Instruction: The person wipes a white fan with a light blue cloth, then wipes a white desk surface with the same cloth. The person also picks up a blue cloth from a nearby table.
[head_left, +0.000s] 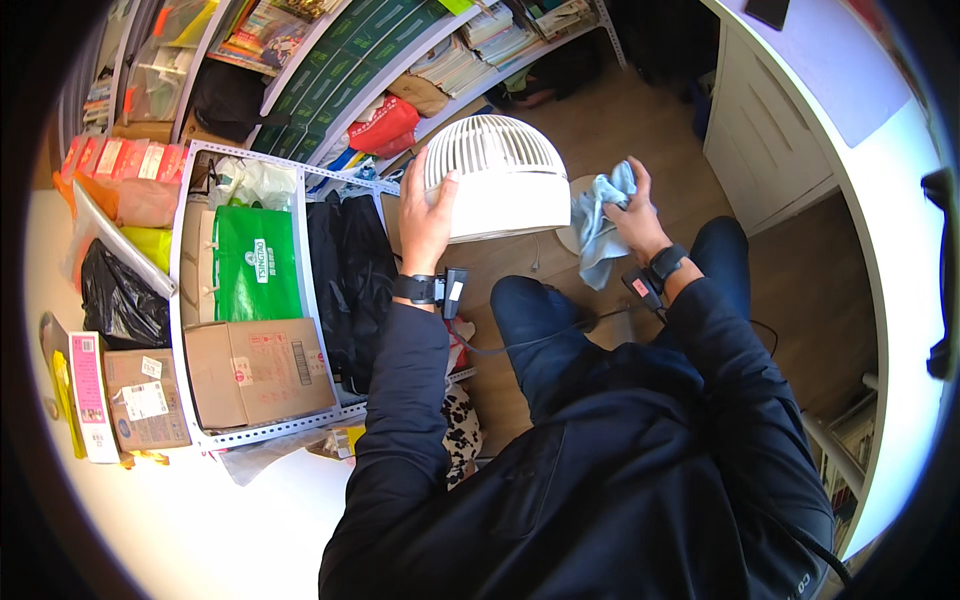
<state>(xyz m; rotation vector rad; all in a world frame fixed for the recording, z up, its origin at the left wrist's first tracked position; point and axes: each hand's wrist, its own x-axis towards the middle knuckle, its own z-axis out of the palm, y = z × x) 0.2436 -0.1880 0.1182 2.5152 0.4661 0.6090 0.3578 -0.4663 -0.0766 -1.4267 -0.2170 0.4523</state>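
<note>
A white slatted housing (499, 202), which looks like a fan head with a domed grille, is in front of me above the floor. My left hand (426, 217) grips its left side, thumb on the near face and fingers around the edge. To the right of the housing, my right hand (639, 225) holds a crumpled light blue cloth (600, 232), whose lower end hangs down. A pale round base (568, 238) shows partly behind the cloth; how it joins the housing is hidden. Both wrists wear black straps with small devices and a cable.
On the left stands a white metal rack (300, 225) with a green bag (255, 262), a cardboard box (259, 371) and black fabric (345, 292). Shelves with green boxes (337, 67) and stacked books (450, 64) lie beyond. A white desk (892, 225) with drawers (765, 127) borders the right.
</note>
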